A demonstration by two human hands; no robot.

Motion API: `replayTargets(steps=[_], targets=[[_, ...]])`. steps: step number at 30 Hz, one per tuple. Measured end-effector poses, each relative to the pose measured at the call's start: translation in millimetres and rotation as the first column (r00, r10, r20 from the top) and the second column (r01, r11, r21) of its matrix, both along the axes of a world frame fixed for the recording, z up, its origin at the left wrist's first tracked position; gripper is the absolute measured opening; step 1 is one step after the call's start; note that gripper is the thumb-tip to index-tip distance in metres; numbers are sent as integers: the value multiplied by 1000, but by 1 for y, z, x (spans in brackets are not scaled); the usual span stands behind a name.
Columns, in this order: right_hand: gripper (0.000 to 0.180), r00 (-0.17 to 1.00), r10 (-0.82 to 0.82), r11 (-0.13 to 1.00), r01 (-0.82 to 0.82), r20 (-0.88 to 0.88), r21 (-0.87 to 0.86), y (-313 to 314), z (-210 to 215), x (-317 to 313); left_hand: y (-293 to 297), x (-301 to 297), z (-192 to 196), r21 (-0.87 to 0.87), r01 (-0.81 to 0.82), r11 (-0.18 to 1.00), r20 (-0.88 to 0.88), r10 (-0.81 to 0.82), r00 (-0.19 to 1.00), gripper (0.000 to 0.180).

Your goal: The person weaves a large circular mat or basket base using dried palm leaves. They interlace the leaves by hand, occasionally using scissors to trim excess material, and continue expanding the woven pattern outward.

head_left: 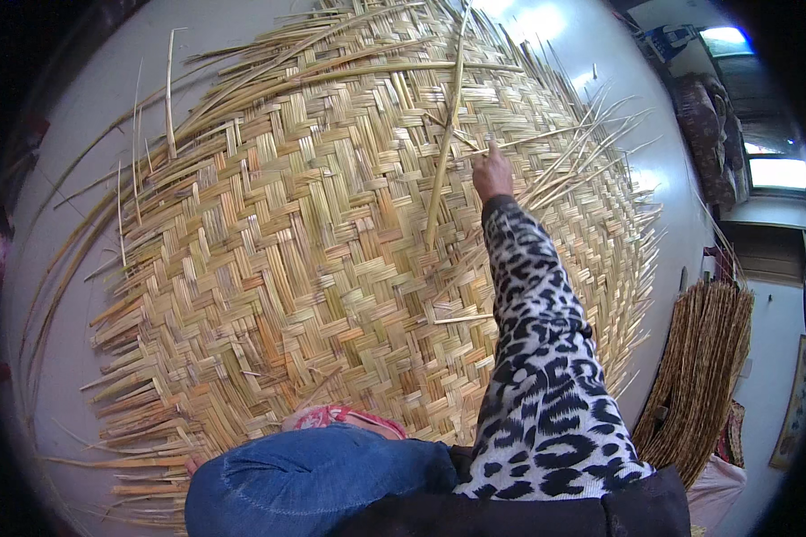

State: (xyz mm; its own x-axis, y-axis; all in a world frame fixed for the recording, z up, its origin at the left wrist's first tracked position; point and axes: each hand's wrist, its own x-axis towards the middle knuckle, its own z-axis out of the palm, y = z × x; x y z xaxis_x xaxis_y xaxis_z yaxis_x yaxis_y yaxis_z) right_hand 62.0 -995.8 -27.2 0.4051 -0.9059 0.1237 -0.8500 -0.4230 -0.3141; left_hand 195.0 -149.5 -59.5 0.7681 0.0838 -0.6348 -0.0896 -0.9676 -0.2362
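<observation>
A large mat [269,233] of flat, split reed strips in a zigzag weave spreads over the floor under me. My right hand [493,174], in a black-and-white spotted sleeve, stretches far out over its right half. The fingers are closed on a thin reed strip [546,136] that runs off to the right, with the index fingertip jutting forward. Just left of that hand, a long loose reed [445,152] lies lengthwise across the weave. My left hand is out of view. My bent knee in blue denim [304,470] rests at the mat's near side.
Loose strip ends [595,148] stick up right of my hand, and long reeds [331,73] cross the far part. A pale floor [90,161] borders the mat. At the right stands a brown bundle of stalks [698,376]; dark patterned cloth [709,134] lies farther back.
</observation>
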Motion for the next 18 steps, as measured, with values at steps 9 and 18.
replayTargets(steps=[9,18], targets=[[23,967,-249,948,231,59,218,-34,-46,14,0,-7,2,1,-47,999,-2,47,999,55],[11,385,-757,480,-220,528,849,-14,5,-51,-15,3,2,0,-47,999,27,47,999,56]])
